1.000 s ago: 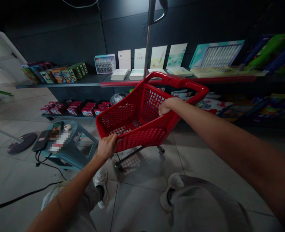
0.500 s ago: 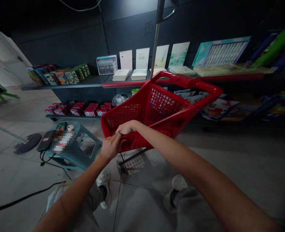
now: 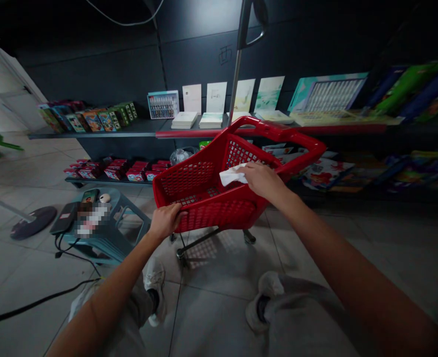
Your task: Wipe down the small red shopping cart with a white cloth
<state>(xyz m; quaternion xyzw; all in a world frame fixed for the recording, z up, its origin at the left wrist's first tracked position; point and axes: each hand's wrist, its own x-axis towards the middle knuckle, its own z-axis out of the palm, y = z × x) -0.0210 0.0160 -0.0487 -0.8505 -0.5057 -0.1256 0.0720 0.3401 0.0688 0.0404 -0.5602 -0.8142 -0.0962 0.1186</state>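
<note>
A red plastic shopping cart (image 3: 200,181) on small wheels stands on the tiled floor in front of me. My left hand (image 3: 165,221) is closed on the near rim of its basket. My right hand (image 3: 263,178) is closed on a white cloth (image 3: 233,175) held over the basket, near its right side wall. The cart's red handle (image 3: 278,133) curves over the far side. My knees and white shoes show below.
A teal plastic stool (image 3: 107,225) to the left carries phones and a small white object, with cables trailing on the floor. Dark shelves (image 3: 103,134) along the wall hold boxed goods, cards and books. A metal pole (image 3: 237,74) rises behind the cart. A round stand base (image 3: 33,221) lies far left.
My right hand went from the basket's right wall to the near rim beside my left hand, then lifted back over the basket with the white cloth now showing in it. Left hand kept its grip.
</note>
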